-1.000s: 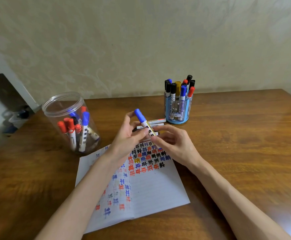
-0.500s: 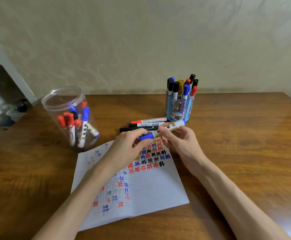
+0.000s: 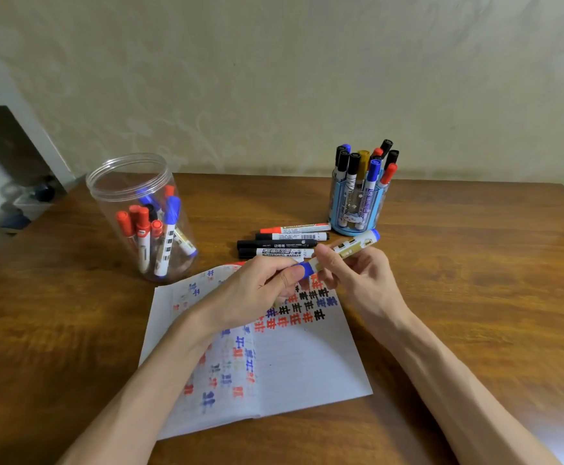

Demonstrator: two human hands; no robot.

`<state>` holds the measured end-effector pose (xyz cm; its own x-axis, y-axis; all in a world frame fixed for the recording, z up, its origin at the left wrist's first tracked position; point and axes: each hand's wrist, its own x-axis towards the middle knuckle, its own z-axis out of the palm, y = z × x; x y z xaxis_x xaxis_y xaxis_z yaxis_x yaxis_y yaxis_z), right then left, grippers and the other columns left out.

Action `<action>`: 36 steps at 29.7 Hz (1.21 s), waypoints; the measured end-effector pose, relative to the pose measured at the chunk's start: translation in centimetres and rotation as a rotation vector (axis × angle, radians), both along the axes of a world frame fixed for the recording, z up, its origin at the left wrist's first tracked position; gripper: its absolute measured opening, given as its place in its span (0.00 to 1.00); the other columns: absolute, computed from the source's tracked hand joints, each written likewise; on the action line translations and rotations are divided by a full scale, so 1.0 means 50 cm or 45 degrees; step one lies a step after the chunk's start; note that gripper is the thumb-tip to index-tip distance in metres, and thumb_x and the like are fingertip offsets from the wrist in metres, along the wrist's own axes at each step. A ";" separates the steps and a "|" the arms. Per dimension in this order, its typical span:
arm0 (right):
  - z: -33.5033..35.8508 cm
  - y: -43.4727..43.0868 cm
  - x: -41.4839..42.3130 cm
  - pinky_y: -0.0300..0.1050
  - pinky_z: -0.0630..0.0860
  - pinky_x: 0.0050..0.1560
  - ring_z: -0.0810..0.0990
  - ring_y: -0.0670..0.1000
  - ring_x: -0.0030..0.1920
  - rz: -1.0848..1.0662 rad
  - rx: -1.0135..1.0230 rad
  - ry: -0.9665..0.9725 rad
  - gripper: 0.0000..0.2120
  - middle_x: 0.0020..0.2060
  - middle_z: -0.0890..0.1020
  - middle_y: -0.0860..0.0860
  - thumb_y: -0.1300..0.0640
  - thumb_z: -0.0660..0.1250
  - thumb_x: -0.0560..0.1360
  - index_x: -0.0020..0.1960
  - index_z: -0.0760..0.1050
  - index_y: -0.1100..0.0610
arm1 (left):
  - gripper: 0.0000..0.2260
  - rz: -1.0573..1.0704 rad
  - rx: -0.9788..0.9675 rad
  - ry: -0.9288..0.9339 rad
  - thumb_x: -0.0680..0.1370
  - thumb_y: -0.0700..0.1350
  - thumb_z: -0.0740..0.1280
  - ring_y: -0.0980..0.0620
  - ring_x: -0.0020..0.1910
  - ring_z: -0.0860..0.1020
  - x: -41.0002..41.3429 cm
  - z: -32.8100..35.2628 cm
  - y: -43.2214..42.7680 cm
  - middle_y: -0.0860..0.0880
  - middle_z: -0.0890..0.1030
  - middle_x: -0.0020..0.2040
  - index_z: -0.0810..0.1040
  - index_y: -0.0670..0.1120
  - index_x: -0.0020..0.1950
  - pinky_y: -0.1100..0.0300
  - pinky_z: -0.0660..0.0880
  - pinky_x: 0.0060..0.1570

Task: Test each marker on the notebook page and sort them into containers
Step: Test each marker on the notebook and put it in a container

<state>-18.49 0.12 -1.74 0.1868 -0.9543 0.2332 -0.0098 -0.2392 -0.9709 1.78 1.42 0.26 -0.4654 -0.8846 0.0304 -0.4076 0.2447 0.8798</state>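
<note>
Holding (head view): the blue marker lies level between my two hands, above the top of the notebook page and not touching it.
Left hand: my left hand has thumb and fingers pinched round the blue cap end, which is the grip for tugging a cap off.
Right hand: my right hand pinches the barrel just past the cap to brace against that pull (the tail pokes out towards the blue holder).
Cap: it looks to be on, so I judge the test stroke is not yet made.
Page: red, blue and black marks fill the upper rows. The bare lines lie nearer me, so I'd write there.
Queue: four loose markers lie side by side on the table between page and holder, within easy reach and probably awaiting their turn.
Containers: the clear jar stands at my left with red and blue markers leaning inside. The holder at the right back is packed with upright ones. The two are well apart, so sorted lots don't mix (my guess).
</note>
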 end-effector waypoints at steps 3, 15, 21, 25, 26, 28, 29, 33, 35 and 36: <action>0.003 0.005 -0.001 0.52 0.75 0.40 0.78 0.61 0.36 0.033 -0.019 -0.027 0.16 0.37 0.84 0.61 0.50 0.69 0.82 0.46 0.80 0.63 | 0.17 -0.052 0.101 0.068 0.85 0.52 0.60 0.56 0.33 0.70 0.005 0.009 0.000 0.49 0.68 0.34 0.78 0.39 0.50 0.64 0.72 0.37; -0.006 0.013 0.022 0.43 0.68 0.36 0.70 0.49 0.32 -0.043 0.151 -0.139 0.19 0.30 0.75 0.51 0.45 0.73 0.79 0.44 0.81 0.62 | 0.07 0.171 -0.191 -0.407 0.85 0.53 0.61 0.62 0.42 0.79 -0.015 0.008 0.017 0.57 0.80 0.42 0.75 0.55 0.49 0.68 0.73 0.39; -0.003 0.020 0.030 0.37 0.68 0.31 0.71 0.45 0.27 -0.072 0.063 -0.039 0.15 0.27 0.78 0.46 0.51 0.69 0.82 0.38 0.79 0.54 | 0.13 0.212 -0.353 -0.455 0.85 0.55 0.58 0.54 0.42 0.79 -0.026 -0.010 0.021 0.52 0.80 0.43 0.75 0.48 0.51 0.52 0.75 0.40; -0.008 0.022 0.033 0.37 0.68 0.32 0.71 0.45 0.28 -0.012 0.051 -0.004 0.13 0.28 0.79 0.46 0.54 0.68 0.83 0.41 0.80 0.58 | 0.18 0.154 -0.250 -0.353 0.86 0.56 0.55 0.54 0.41 0.78 -0.023 -0.011 0.024 0.52 0.79 0.40 0.77 0.46 0.50 0.47 0.75 0.45; -0.005 0.023 0.033 0.37 0.68 0.32 0.71 0.45 0.28 -0.010 0.063 -0.003 0.13 0.29 0.79 0.46 0.54 0.68 0.83 0.41 0.81 0.57 | 0.18 0.136 -0.207 -0.328 0.86 0.56 0.55 0.56 0.41 0.78 -0.017 -0.010 0.024 0.53 0.79 0.40 0.77 0.47 0.49 0.49 0.76 0.46; 0.000 0.002 0.002 0.39 0.65 0.31 0.69 0.46 0.29 -0.224 0.200 -0.183 0.14 0.29 0.76 0.47 0.55 0.69 0.83 0.39 0.81 0.54 | 0.18 0.125 -0.079 -0.314 0.86 0.58 0.55 0.60 0.47 0.82 0.015 -0.016 0.020 0.54 0.83 0.45 0.79 0.49 0.50 0.50 0.79 0.52; 0.008 -0.014 -0.030 0.39 0.64 0.31 0.67 0.47 0.30 -0.390 0.270 -0.335 0.15 0.29 0.75 0.47 0.56 0.69 0.83 0.37 0.80 0.54 | 0.19 0.136 0.009 -0.287 0.86 0.59 0.54 0.60 0.52 0.83 0.038 -0.020 0.019 0.55 0.85 0.50 0.80 0.50 0.53 0.50 0.80 0.56; 0.021 -0.024 -0.075 0.40 0.70 0.36 0.73 0.45 0.32 -0.459 0.233 -0.110 0.13 0.30 0.80 0.45 0.52 0.70 0.82 0.41 0.81 0.57 | 0.14 0.235 -0.070 -0.175 0.86 0.57 0.56 0.65 0.47 0.81 0.072 -0.017 0.016 0.65 0.82 0.44 0.78 0.53 0.52 0.59 0.79 0.51; 0.016 -0.003 -0.031 0.37 0.72 0.36 0.77 0.41 0.32 -0.240 0.216 0.148 0.14 0.31 0.83 0.44 0.48 0.71 0.81 0.43 0.81 0.57 | 0.12 0.219 -0.199 -0.237 0.85 0.56 0.57 0.64 0.43 0.79 0.041 -0.012 0.017 0.65 0.80 0.41 0.78 0.54 0.53 0.64 0.74 0.41; 0.015 0.004 -0.013 0.35 0.72 0.33 0.77 0.40 0.30 -0.185 0.217 0.213 0.15 0.30 0.82 0.43 0.47 0.71 0.80 0.42 0.80 0.57 | 0.12 0.219 -0.245 -0.272 0.85 0.57 0.57 0.62 0.44 0.80 0.028 -0.015 0.016 0.62 0.81 0.43 0.77 0.55 0.54 0.60 0.75 0.40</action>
